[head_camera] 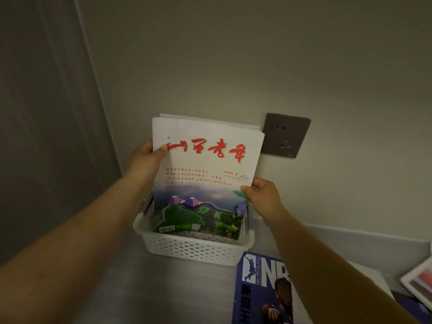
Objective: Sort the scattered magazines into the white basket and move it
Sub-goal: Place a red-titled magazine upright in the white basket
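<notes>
A white perforated basket (191, 250) stands on the grey counter against the wall. A magazine with red characters and a lake scene on its cover (203, 174) stands upright in it, with another white magazine right behind it. My left hand (147, 157) grips the magazine's upper left edge. My right hand (263, 195) pinches its right edge lower down. A blue NBA magazine (261, 288) lies flat on the counter to the right of the basket, partly hidden by my right forearm.
A dark wall socket (286, 135) sits just right of the magazines. More magazines (418, 284) lie at the right edge of the counter. A grey panel or door (46, 125) fills the left side. The wall is close behind the basket.
</notes>
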`<action>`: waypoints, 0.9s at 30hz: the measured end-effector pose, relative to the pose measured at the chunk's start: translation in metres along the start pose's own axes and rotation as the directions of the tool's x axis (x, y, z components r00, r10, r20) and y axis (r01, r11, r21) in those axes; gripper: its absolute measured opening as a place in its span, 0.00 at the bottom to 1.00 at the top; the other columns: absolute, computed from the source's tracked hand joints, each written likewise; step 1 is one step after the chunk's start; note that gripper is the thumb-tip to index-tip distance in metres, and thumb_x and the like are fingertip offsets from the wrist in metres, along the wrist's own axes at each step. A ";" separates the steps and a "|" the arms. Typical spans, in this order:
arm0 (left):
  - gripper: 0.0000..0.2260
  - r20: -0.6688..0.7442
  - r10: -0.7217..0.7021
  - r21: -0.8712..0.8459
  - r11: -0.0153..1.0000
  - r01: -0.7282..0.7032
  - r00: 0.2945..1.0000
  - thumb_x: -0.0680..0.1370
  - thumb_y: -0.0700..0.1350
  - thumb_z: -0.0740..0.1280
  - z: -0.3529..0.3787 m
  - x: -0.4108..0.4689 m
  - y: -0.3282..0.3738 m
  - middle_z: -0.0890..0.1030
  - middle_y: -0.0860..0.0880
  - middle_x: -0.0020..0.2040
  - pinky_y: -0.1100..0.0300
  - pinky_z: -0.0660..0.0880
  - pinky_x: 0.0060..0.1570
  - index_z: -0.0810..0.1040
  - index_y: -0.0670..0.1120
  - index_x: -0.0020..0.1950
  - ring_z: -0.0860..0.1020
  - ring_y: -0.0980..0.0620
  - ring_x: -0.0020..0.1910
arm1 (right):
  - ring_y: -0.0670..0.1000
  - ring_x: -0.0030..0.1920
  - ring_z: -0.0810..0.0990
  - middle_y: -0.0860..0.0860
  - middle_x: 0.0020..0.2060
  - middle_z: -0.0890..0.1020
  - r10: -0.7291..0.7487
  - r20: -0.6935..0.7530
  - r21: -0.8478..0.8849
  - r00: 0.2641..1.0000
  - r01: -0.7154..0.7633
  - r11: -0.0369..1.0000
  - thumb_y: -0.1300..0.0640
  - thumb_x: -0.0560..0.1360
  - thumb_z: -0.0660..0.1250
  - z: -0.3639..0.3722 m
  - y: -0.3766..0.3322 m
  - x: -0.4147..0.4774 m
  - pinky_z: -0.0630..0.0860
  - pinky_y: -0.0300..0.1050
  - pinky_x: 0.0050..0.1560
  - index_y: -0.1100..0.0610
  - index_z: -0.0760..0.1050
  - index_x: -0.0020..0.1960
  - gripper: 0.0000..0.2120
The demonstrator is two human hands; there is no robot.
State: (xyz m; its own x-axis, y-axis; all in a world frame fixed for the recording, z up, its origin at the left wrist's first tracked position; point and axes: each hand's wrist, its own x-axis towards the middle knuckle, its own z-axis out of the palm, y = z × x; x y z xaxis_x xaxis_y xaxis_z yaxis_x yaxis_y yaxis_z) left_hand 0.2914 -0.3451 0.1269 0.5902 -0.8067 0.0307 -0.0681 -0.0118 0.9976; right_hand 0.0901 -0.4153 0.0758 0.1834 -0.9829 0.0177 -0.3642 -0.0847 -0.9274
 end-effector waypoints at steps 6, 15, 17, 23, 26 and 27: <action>0.10 -0.151 0.164 0.219 0.967 -0.129 0.975 0.77 0.43 0.60 0.011 0.018 -0.011 0.74 0.43 0.62 0.50 0.72 0.54 0.69 0.45 0.58 0.73 0.43 0.60 | 0.55 0.44 0.79 0.61 0.58 0.79 -0.014 -0.055 -0.131 0.998 0.007 0.991 0.65 0.75 0.60 0.011 0.011 0.011 0.77 0.38 0.40 0.65 0.72 0.58 0.12; 0.28 -0.162 0.229 0.437 0.889 -0.138 0.960 0.70 0.37 0.69 0.020 -0.031 -0.043 0.65 0.41 0.67 0.46 0.69 0.62 0.62 0.45 0.66 0.66 0.41 0.66 | 0.47 0.47 0.72 0.53 0.51 0.79 -0.067 -0.048 -0.267 0.997 0.052 0.962 0.56 0.75 0.62 -0.046 0.045 -0.053 0.67 0.38 0.48 0.60 0.74 0.56 0.12; 0.25 -0.094 0.281 0.444 0.871 -0.213 0.955 0.72 0.36 0.66 0.028 -0.071 -0.054 0.66 0.40 0.67 0.51 0.67 0.62 0.63 0.43 0.67 0.67 0.42 0.65 | 0.49 0.45 0.75 0.52 0.49 0.79 -0.007 -0.039 -0.326 0.999 -0.006 0.945 0.57 0.74 0.65 -0.081 0.067 -0.080 0.69 0.40 0.46 0.59 0.75 0.56 0.12; 0.09 0.430 0.017 0.343 0.922 -0.180 0.903 0.74 0.34 0.63 0.085 -0.201 -0.099 0.79 0.47 0.48 0.78 0.69 0.40 0.77 0.47 0.45 0.76 0.52 0.47 | 0.54 0.51 0.77 0.49 0.44 0.79 0.223 -0.172 -0.325 0.959 -0.269 0.907 0.58 0.71 0.68 -0.163 0.130 -0.165 0.69 0.41 0.49 0.57 0.76 0.53 0.11; 0.08 0.622 -0.201 0.442 0.888 -0.127 0.757 0.75 0.39 0.63 0.127 -0.233 -0.118 0.77 0.43 0.56 0.77 0.70 0.43 0.76 0.43 0.54 0.75 0.54 0.49 | 0.56 0.60 0.73 0.56 0.63 0.73 0.346 -0.248 -0.362 0.905 -0.418 0.833 0.55 0.70 0.69 -0.188 0.160 -0.210 0.69 0.47 0.59 0.56 0.71 0.61 0.21; 0.13 0.656 -0.247 0.483 0.864 -0.145 0.713 0.76 0.41 0.63 0.141 -0.237 -0.123 0.74 0.42 0.61 0.72 0.71 0.50 0.73 0.42 0.60 0.74 0.52 0.54 | 0.56 0.62 0.70 0.57 0.65 0.70 0.358 -0.251 -0.426 0.899 -0.435 0.793 0.51 0.69 0.70 -0.192 0.169 -0.224 0.68 0.48 0.63 0.55 0.68 0.63 0.25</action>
State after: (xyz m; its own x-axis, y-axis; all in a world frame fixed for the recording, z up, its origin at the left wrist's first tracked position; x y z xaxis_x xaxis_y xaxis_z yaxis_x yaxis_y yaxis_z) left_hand 0.0463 -0.2358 -0.0115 -0.0901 -0.9601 -0.2648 -0.5326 -0.1782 0.8274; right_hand -0.1878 -0.2410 -0.0132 -0.1947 -0.9553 -0.2222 -0.7579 0.2904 -0.5842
